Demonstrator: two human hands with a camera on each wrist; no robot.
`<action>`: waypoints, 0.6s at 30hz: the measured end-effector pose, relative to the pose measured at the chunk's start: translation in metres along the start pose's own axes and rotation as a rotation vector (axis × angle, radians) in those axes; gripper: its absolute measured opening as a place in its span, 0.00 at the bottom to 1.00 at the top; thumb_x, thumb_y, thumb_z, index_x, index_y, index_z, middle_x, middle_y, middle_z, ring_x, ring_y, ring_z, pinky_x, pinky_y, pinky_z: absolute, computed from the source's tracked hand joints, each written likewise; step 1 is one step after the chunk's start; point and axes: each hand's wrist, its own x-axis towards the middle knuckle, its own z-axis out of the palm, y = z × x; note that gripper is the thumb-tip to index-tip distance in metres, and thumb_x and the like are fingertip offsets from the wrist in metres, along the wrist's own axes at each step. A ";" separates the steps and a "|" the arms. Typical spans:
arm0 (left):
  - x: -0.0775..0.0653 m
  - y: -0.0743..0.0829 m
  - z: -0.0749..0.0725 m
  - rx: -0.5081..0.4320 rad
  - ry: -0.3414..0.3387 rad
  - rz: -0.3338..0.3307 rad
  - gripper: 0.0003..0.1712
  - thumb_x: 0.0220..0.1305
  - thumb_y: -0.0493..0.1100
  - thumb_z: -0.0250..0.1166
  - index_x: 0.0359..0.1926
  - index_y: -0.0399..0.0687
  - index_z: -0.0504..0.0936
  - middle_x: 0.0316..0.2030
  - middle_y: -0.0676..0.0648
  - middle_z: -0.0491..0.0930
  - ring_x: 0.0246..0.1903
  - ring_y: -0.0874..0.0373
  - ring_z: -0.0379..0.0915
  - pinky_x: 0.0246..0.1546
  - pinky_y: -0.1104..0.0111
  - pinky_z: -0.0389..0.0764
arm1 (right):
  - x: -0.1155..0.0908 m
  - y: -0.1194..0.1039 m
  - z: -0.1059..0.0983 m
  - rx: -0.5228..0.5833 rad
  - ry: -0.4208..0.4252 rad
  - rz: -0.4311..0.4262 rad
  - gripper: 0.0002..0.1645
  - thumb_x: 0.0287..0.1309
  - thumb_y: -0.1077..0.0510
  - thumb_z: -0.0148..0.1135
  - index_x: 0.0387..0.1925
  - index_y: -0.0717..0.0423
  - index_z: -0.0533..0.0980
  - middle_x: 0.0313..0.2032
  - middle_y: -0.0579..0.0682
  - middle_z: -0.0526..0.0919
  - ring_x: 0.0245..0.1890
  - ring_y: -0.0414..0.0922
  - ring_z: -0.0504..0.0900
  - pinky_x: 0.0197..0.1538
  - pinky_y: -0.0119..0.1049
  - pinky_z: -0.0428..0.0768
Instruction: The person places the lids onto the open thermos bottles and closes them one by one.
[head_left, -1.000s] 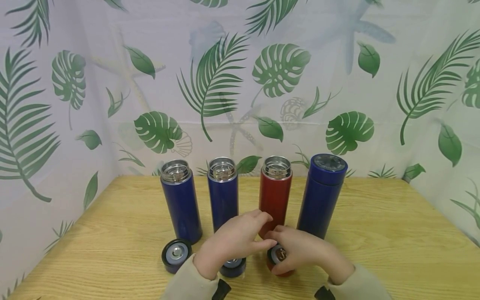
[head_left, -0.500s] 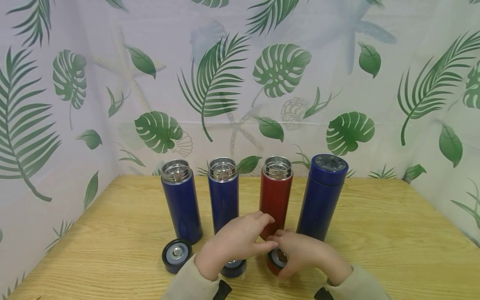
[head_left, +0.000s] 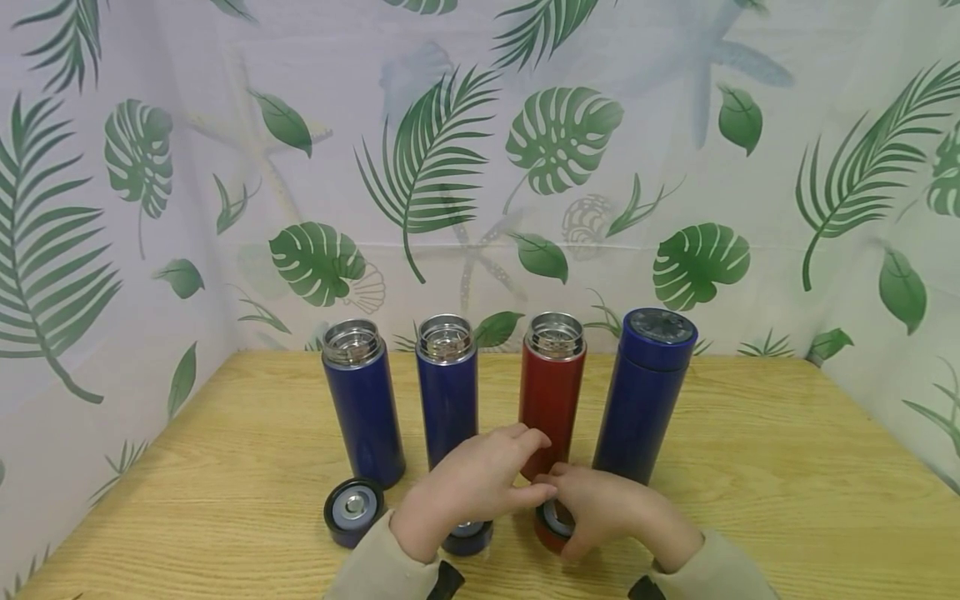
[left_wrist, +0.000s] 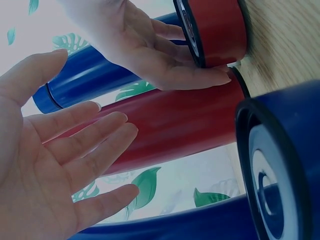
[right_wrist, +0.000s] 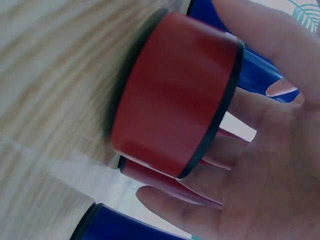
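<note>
A red flask lid rests on the table, its inner side up, in front of the uncapped red vacuum flask. My right hand hovers around that lid with loosely bent fingers; in the right wrist view the fingers lie along the far side of the red lid while the thumb stands apart from it. Empty, with fingers spread, my left hand hangs over a blue lid and partly hides it. Behind this hand stands an uncapped blue flask.
Another uncapped blue flask stands at the left, its blue lid upturned before it. On the right is a capped blue flask. The wooden table ends at a leaf-patterned cloth.
My right hand has shifted slightly toward me, and its thumb has come off the red lid's front, uncovering more of the lid. The left hand has hardly moved.
</note>
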 end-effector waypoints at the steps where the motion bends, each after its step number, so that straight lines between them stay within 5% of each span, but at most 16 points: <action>1: 0.000 0.000 0.000 -0.001 -0.001 -0.001 0.24 0.56 0.53 0.61 0.50 0.44 0.72 0.39 0.52 0.75 0.33 0.68 0.69 0.32 0.77 0.72 | 0.000 0.000 0.000 0.004 -0.002 0.002 0.37 0.28 0.55 0.75 0.47 0.57 0.72 0.37 0.43 0.71 0.35 0.38 0.70 0.38 0.30 0.72; 18: 0.000 -0.001 0.002 -0.008 -0.001 0.008 0.24 0.56 0.53 0.61 0.49 0.44 0.72 0.39 0.51 0.75 0.33 0.67 0.70 0.33 0.77 0.72 | 0.001 0.002 0.001 -0.022 0.006 0.000 0.38 0.29 0.57 0.74 0.49 0.60 0.72 0.40 0.47 0.74 0.36 0.38 0.71 0.37 0.31 0.73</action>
